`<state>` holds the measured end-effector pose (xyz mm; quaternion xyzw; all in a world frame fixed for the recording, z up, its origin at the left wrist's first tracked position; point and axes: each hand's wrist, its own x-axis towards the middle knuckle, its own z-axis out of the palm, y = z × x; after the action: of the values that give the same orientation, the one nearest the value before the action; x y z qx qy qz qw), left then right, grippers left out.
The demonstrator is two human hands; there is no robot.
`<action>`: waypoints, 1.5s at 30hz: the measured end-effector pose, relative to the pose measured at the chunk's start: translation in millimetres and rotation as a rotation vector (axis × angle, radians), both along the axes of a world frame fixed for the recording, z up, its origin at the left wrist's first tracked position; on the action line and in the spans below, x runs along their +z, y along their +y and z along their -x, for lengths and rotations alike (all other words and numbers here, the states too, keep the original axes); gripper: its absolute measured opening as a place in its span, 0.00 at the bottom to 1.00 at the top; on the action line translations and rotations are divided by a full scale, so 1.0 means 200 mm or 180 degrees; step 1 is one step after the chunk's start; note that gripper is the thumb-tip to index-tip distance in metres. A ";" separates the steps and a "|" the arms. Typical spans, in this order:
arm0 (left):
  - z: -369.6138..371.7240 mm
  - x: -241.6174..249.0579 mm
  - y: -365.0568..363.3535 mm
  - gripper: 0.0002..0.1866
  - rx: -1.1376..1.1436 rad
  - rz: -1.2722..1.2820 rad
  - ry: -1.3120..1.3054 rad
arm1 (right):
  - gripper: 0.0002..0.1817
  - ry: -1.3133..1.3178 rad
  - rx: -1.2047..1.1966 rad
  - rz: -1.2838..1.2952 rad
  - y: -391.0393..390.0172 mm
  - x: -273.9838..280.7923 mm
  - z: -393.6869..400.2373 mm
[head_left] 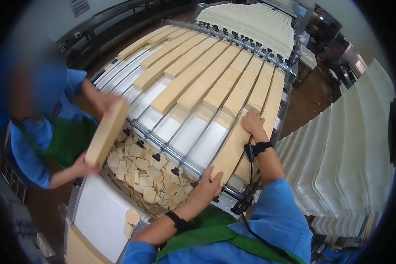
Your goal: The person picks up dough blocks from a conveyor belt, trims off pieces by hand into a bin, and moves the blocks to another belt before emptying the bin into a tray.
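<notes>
A long, pale tan stack of what look like thin sheets [231, 152] lies lengthwise in a lane near the right side of the slatted table. At its near end, my left hand [208, 187] is wrapped around the end with the fingers over its edge. My right hand [253, 124] grips the far end, its fingers curled over the top. Similar long stacks [211, 86] lie side by side in the other lanes, divided by thin metal rods. Part of another stack shows under my right forearm.
To the left, a co-worker's two hands [84, 165] hold another long stack [106, 133]. A bin of loose pale square pieces [149, 176] stands below the table's front metal rail [165, 147]. Tall pale layered sheets [339, 149] hang at the right.
</notes>
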<state>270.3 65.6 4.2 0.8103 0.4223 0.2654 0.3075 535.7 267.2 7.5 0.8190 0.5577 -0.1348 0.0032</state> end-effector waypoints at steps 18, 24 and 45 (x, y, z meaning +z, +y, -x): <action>0.69 -0.10 -0.12 0.29 0.0785 0.0346 -0.1001 | 0.38 0.0499 0.2178 -0.0326 -0.40 0.14 0.92; 1.07 -0.23 -0.45 0.31 0.2099 0.0405 -0.0993 | 0.38 0.0533 0.3482 -0.0248 -0.50 -0.06 1.66; 2.16 -0.42 -1.95 0.46 0.6319 0.1793 0.1196 | 0.35 0.1234 0.4883 0.0005 -1.88 -0.47 4.17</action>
<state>-161.5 -324.3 -79.8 0.0272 0.9849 0.1605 0.0586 -298.0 -108.9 -86.7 0.1678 0.9572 -0.2356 -0.0015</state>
